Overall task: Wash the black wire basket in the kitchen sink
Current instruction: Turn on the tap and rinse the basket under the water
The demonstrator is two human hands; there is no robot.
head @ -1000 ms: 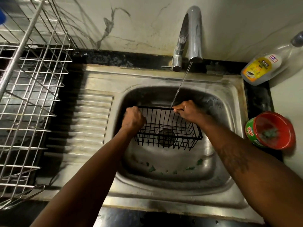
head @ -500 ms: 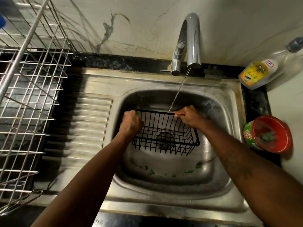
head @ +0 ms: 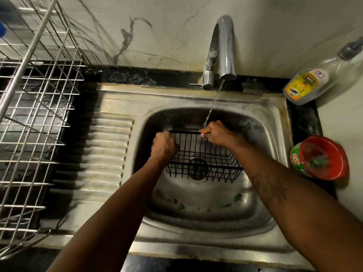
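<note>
Little change over the last second: left hand (head: 164, 147) and right hand (head: 215, 134) still grip the basket (head: 204, 154) rim, tilted above the drain (head: 197, 170), but the stream (head: 213, 103) now lands on the right knuckles, so probably mid-rinse, far from done.

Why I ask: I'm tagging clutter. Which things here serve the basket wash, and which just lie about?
In use: black wire basket, left hand and right hand gripping its rim, running tap, water stream, sink.
Lying about: wire dish rack, yellow-label bottle, red tub, green scraps in the sink.
</note>
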